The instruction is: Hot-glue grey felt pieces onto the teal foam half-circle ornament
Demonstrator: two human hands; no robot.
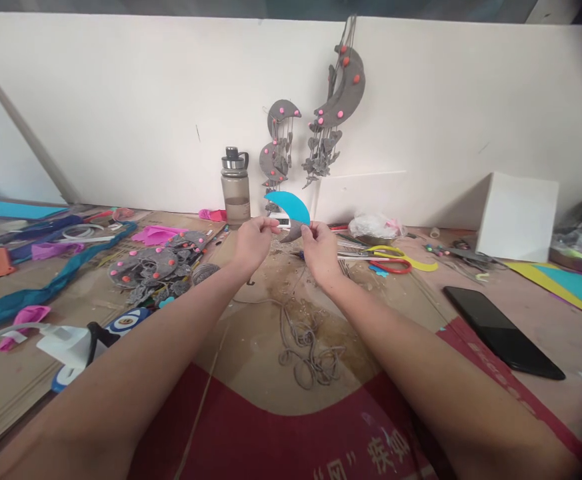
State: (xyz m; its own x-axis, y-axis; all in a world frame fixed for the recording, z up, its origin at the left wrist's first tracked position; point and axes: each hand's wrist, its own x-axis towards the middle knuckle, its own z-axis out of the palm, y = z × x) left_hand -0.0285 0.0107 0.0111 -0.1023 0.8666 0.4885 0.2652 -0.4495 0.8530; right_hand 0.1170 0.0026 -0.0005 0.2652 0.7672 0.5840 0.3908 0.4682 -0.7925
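Note:
My right hand (321, 250) pinches a crescent shape (291, 205) near its right edge. Its upper part is bright blue and its lower end is grey; whether these are one piece or two overlapping pieces I cannot tell. To the left of the crescent is my left hand (255, 243), its thumb and fingertips pressed together; anything between them is too small to make out. Loose grey cord (308, 353) lies tangled on the cardboard (251, 373) below both hands. A small white device with a display (281, 219) stands behind the crescent.
Grey crescent hangings (345, 93) with pink and red dots hang on the white wall. A water bottle (235, 190) stands behind my left hand. Scissors (391, 261) and a black phone (501, 330) lie on the right. Decorated grey pieces (145, 267) and a white charger (65, 347) are on the left.

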